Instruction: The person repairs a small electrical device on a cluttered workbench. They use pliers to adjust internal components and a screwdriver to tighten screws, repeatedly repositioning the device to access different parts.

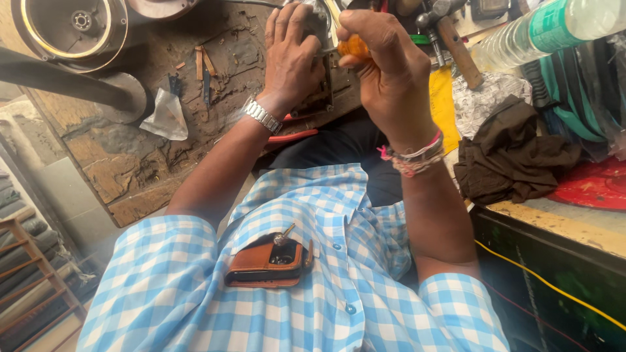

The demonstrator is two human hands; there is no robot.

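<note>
A: Hands?
B: Both up at the top edge of the bench [130,163]. Left hand [290,58] lies over a metal part [317,98] — fingers pressed together and curled over its top, wristwatch [262,116] on that wrist.
A: Right?
B: Right hand [385,72] is closed in a fist around a screwdriver [354,45]. Only the orange handle shows, pinched between thumb and fingers; tip is hidden behind the left hand. Thread bands [414,156] on that wrist.
A: Where's the part sitting?
B: On the worn wooden bench, just beyond red-handled pliers [293,135]. Its dark square plate shows below the left palm — the rest is covered.
A: Around it?
B: Hammer [450,32] right of the hands, head up, wooden handle slanting down. Clear plastic bottle [541,29] lies further right. Dark cloth [515,153] bunched below it, beside a red disc [593,186]. Round metal housing [72,26] top left, well apart, with a scrap of clear plastic [166,117] near it.
A: Anything closer to the camera?
B: Blue checked shirt [195,287], brown phone case [267,264] in the chest pocket.
</note>
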